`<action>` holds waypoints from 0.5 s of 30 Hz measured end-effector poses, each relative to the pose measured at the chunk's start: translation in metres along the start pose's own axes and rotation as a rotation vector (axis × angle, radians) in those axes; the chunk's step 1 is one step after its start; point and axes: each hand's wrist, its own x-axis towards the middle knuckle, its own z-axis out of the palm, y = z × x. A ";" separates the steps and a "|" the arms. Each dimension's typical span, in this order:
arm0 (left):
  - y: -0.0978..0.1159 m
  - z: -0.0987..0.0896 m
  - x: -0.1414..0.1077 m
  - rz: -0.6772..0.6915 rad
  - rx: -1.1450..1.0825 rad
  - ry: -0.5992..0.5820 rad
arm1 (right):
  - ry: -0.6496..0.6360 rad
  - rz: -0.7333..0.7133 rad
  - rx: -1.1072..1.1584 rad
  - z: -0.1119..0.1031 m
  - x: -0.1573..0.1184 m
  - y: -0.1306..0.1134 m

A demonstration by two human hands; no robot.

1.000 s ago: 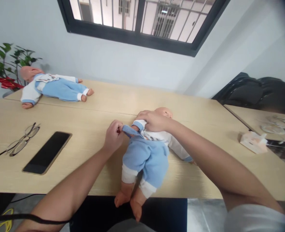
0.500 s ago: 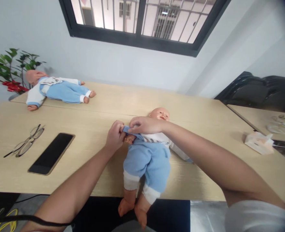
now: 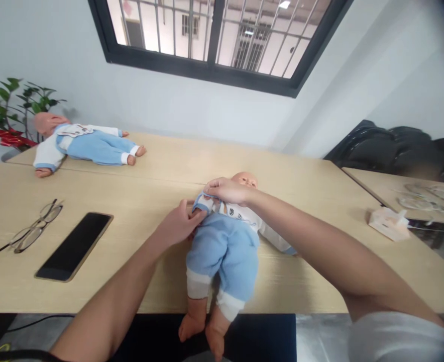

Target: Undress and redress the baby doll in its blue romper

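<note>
A baby doll (image 3: 222, 246) lies on its back before me, in light-blue trousers with white cuffs and a white printed top edged in blue. Its bare feet hang past the table's front edge. My left hand (image 3: 182, 221) is closed around the doll's hand at the sleeve end, hiding most of that hand. Just above, my right hand (image 3: 227, 191) is closed on the cloth of the same sleeve (image 3: 204, 202), its wrist crossing in front of the doll's chin. The doll's other arm lies out to the right, partly under my forearm.
A second doll (image 3: 97, 146) in matching clothes lies at the back left beside a potted plant (image 3: 7, 103). Glasses (image 3: 33, 232) and a phone (image 3: 75, 246) lie on the left. A tissue pack (image 3: 388, 223) sits at the right, near coiled cables (image 3: 433, 197) on another table.
My left hand has shifted from pulling the blue cuff outward to holding the doll's hand. The sleeve now shows its white printed part and blue cuff around the wrist. The view has tilted slightly.
</note>
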 end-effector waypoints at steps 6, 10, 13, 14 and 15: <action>0.014 -0.006 -0.004 0.159 0.203 0.218 | -0.063 0.016 -0.135 0.003 0.011 -0.015; 0.017 -0.011 -0.006 0.296 0.279 0.190 | -0.023 0.028 -0.224 0.002 0.030 -0.021; 0.014 -0.012 -0.007 0.378 0.255 0.142 | 0.081 0.132 -0.351 -0.001 0.046 -0.019; 0.012 -0.012 -0.006 0.388 0.233 0.126 | 0.122 0.179 -0.387 -0.002 0.050 -0.017; 0.011 -0.014 -0.006 0.389 0.202 0.116 | 0.162 0.225 -0.414 -0.005 0.053 -0.015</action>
